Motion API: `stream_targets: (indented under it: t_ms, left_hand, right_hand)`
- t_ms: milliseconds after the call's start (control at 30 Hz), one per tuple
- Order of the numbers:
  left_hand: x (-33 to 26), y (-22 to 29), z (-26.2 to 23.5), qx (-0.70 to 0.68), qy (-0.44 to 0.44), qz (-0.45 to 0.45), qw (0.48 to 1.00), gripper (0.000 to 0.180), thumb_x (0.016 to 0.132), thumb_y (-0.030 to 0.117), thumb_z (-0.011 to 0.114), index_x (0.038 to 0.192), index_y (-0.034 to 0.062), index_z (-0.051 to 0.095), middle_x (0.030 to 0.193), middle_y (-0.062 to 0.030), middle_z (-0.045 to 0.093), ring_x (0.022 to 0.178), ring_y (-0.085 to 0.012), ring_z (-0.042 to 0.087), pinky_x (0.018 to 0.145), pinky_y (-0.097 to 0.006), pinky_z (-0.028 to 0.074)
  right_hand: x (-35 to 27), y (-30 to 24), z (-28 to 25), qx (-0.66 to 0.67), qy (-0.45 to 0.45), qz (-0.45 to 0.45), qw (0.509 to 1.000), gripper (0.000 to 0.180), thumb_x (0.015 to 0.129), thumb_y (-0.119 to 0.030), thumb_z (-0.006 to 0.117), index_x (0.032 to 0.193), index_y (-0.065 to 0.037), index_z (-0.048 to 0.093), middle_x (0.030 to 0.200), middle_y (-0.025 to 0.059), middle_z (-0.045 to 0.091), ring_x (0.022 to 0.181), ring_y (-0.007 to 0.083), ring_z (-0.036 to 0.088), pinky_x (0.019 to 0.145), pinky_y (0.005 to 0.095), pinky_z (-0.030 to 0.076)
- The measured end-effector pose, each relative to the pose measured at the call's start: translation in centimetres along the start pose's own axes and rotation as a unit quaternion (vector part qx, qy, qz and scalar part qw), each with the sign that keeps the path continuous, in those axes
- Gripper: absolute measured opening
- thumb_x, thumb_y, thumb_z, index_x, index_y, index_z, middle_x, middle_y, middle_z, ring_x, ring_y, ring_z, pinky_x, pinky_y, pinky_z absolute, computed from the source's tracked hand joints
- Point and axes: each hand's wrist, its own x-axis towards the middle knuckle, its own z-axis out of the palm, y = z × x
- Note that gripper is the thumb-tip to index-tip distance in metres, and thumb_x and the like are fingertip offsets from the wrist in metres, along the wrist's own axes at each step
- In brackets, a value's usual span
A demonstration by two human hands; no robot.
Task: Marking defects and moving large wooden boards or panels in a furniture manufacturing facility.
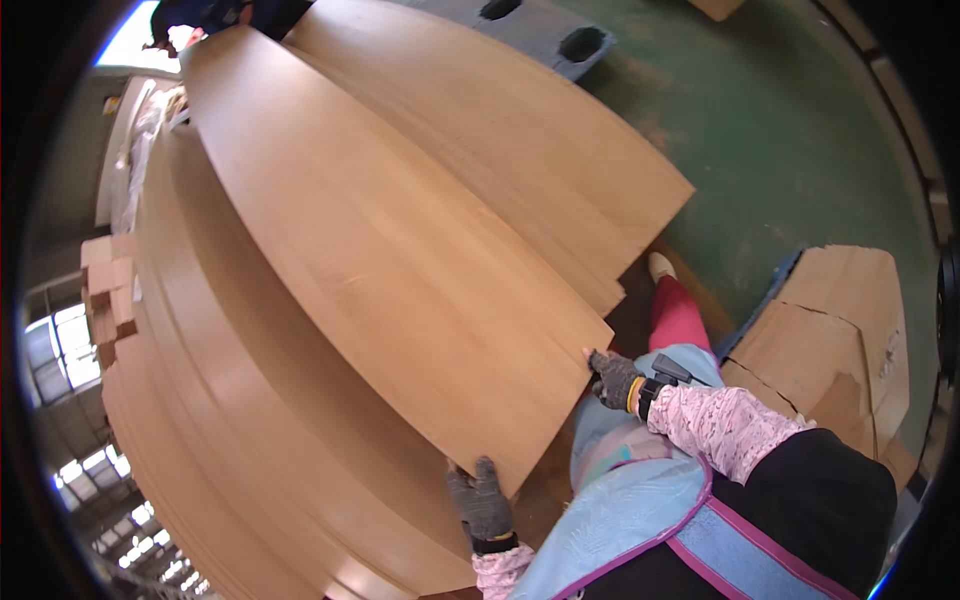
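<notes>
Nearest the lens, at the lower right, sits the person's apron (640, 520), pale blue with purple trim, over a black top with pink sleeves. At far left of the frame, windows (70, 350) and stacked cartons (108, 290) bend along the rim. Next comes a tall stack (230, 400) of thin wood sheets filling the lower left and centre. Above it, a single top sheet (400, 250) runs from the upper left down to the lower centre, raised at its near edge clear of the stack. The left hand (482, 505), in a dark fingerless glove, is closed on that sheet's near corner at lower centre, fingers curled up against the underside and edge. The right hand (612, 378), gloved the same and wearing a wrist device, grips the other near corner, right of centre. At the far end, upper left, a co-worker (215, 15) stands by the sheet, though whether they hold it I cannot tell. A second pile (520, 130) of sheets lies beyond, upper centre, partly under the lifted one. Judging by this, the sheet is picked up and in carry; setting it down remains. Right of the hands show a pink trouser leg, green floor (800, 130) and flattened cardboard (830, 330).
</notes>
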Motion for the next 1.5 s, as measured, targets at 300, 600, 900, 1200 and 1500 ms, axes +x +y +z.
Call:
stream_targets:
  t_ms: [300, 600, 900, 1200, 1500]
  left_hand:
    - [1.5, 1.5, 10.5, -0.168, -0.079, -0.003, 0.983, 0.047, 0.096, 0.015, 0.053, 0.136, -0.0036, 0.038, 0.126, -0.0171, 0.054, 0.106, -0.0233, 0.058, 0.087, -0.033, 0.050]
    - [-1.9, 9.0, 27.0, -0.109, -0.047, 0.059, 0.991, 0.049, 0.084, 0.015, 0.066, 0.125, -0.0068, 0.048, 0.115, -0.0255, 0.057, 0.111, -0.0378, 0.055, 0.093, -0.047, 0.046]
    - [-3.3, 18.3, 42.6, 0.177, -0.059, 0.337, 0.923, 0.036, 0.095, 0.023, 0.055, 0.125, 0.0015, 0.050, 0.098, -0.0160, 0.061, 0.084, -0.0254, 0.063, 0.069, -0.035, 0.054]
    - [-4.4, 30.0, 59.8, -0.200, -0.168, 0.106, 0.959, 0.045, 0.091, 0.031, 0.062, 0.119, -0.0034, 0.051, 0.103, -0.0124, 0.063, 0.088, -0.0220, 0.063, 0.074, -0.034, 0.054]
    - [-1.0, 38.6, 76.4, -0.152, -0.309, 0.137, 0.929, 0.045, 0.083, 0.017, 0.071, 0.121, -0.0003, 0.054, 0.108, -0.0122, 0.064, 0.097, -0.0257, 0.061, 0.084, -0.040, 0.051]
  right_hand:
    - [-8.0, -13.8, -10.0, 0.022, -0.026, -0.250, 0.968, 0.033, 0.083, -0.030, 0.072, 0.098, -0.010, 0.050, 0.071, 0.0014, 0.053, 0.046, 0.0112, 0.049, 0.039, 0.0251, 0.038]
    - [-14.3, -31.8, -21.3, -0.043, 0.048, -0.406, 0.912, 0.034, 0.083, -0.025, 0.071, 0.104, -0.006, 0.053, 0.079, 0.0031, 0.057, 0.059, 0.0115, 0.052, 0.047, 0.0280, 0.046]
    - [-18.7, -48.9, -30.7, 0.014, 0.075, -0.450, 0.890, 0.040, 0.080, -0.030, 0.073, 0.105, -0.003, 0.055, 0.086, 0.0086, 0.063, 0.076, 0.0222, 0.060, 0.070, 0.0375, 0.049]
    - [-19.3, -66.3, -40.0, -0.014, 0.141, -0.564, 0.814, 0.040, 0.080, -0.038, 0.069, 0.100, -0.004, 0.061, 0.085, 0.0138, 0.067, 0.078, 0.0269, 0.064, 0.071, 0.0381, 0.049]
    - [-19.5, -84.2, -51.1, -0.049, 0.279, -0.683, 0.673, 0.037, 0.086, -0.035, 0.065, 0.104, -0.003, 0.061, 0.078, 0.0122, 0.063, 0.071, 0.0270, 0.061, 0.065, 0.0386, 0.049]
